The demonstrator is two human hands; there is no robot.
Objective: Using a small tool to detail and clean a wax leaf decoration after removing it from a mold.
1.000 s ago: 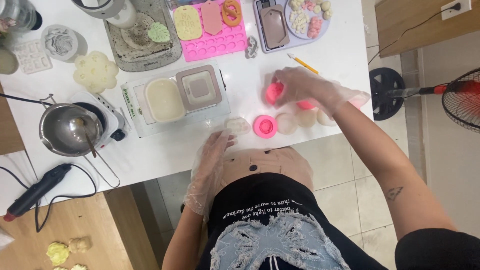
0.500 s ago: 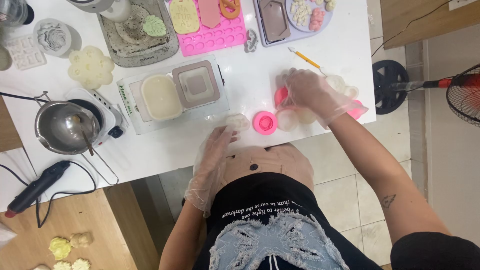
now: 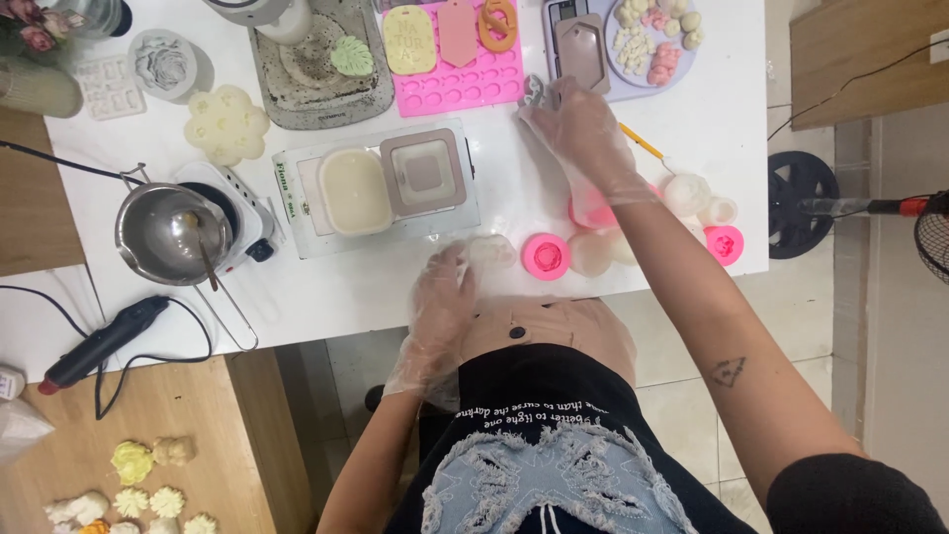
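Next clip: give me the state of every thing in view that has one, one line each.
Left hand: gloved, resting on a pale mould.
Right hand: gloved, reaching across the table, at a small grey thing.
Steel pot: on the hotplate, spoon inside.
Rectangular mould: filled with cream wax.

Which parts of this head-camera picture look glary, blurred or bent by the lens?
Head view: the white table is evenly bright, nearly washed out; the steel pot shows soft sheen; the right hand is slightly motion-blurred; the left hand is sharper; table edges bow a little.
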